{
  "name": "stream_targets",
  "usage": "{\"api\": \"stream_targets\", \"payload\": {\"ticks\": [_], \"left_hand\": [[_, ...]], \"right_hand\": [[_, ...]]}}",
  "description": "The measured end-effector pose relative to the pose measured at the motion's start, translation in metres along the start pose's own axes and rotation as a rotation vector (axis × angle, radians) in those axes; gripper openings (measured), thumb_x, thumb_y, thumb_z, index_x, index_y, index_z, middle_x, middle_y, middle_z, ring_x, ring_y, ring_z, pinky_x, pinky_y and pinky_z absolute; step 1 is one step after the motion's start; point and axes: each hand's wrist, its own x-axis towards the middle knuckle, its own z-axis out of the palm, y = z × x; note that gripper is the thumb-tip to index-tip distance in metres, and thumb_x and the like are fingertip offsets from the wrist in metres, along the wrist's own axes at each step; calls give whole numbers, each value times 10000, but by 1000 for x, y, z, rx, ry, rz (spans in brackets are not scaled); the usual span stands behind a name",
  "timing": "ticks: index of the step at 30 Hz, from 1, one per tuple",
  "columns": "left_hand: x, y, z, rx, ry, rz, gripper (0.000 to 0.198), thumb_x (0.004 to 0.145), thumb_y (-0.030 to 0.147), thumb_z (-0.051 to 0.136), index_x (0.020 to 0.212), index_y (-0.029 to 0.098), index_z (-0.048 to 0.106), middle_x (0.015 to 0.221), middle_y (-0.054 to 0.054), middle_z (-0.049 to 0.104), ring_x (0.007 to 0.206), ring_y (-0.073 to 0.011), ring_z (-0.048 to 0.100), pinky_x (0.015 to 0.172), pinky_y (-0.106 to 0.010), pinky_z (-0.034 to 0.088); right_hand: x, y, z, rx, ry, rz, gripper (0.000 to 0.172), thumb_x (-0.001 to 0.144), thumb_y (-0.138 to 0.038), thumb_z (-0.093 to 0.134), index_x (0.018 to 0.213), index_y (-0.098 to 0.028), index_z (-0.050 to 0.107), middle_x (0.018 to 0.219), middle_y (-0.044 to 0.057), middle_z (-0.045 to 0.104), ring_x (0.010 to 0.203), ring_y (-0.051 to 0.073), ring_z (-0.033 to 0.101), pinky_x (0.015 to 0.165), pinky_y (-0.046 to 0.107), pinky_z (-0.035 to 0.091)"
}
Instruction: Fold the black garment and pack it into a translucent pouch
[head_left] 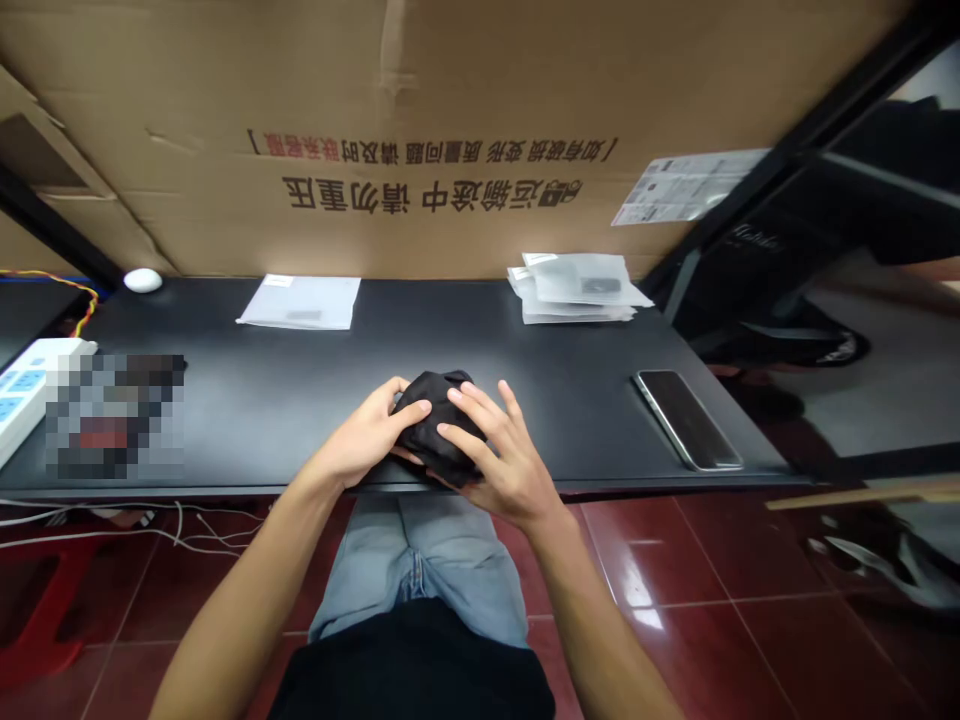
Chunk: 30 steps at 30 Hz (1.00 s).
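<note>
While your left-hand grip [360, 437] and right-hand grip [499, 455] clasp a crumpled black fabric bundle [439, 425] between them, fingers wrapped over its top and sides, it sits at the near edge of the black desk [420, 345]. A smartphone [686, 420] lies well off to your right, and frosted plastic packets [576, 290] lie near the far edge.

Upside down on the cardboard carton [420, 120], large black Chinese print reads 运输途中 请勿重压. The smaller bracketed line nearer its top edge begins 如有破损 变形 质量问题, with its red characters harder to make out. The printed sheet [686, 187] stuck beside it is too small to read.
</note>
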Motion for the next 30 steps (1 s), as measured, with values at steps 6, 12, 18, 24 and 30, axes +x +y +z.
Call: {"api": "stream_targets", "payload": {"ticks": [6,12,18,24,30], "left_hand": [[7,8,-20,381,-26,76,404,1066,569,620,1311,251,662,1026,-63,792,802,-234,782,701,-396,672],[48,23,-155,1136,489,283,454,1011,379,591,1416,182,650,1477,-204,698,1359,-389,672,1227,-591,476],[65,15,-231,1482,333,174,506,1048,304,481,1519,205,638,1510,-166,716,1315,-390,691,1135,-558,513],[59,18,-201,1475,350,216,311,1085,349,515,1235,223,757,1275,-154,789,1117,-353,729,1009,-485,536],[35,21,-120,1332,120,452,236,1118,358,520,1163,242,721,1171,-96,782,1000,-260,725,908,-382,533]], "right_hand": [[5,2,10,46,22,-128,297,1064,-69,572,1271,-251,683,1584,134,706,1528,281,637,1371,686,381],[14,5,13,104,-199,68,469,800,18,588,1213,-197,643,1624,205,658,1666,358,459,1363,732,335],[19,3,11,156,-290,215,746,741,9,607,1455,-209,605,1669,164,621,1644,361,485,1352,729,340],[18,6,11,109,-282,184,784,886,38,582,1624,-229,571,1674,149,623,1625,342,515,1336,714,398],[25,13,4,154,-65,-72,614,1062,-71,613,1646,-255,564,1705,128,593,1652,301,480,1330,606,482]]}}
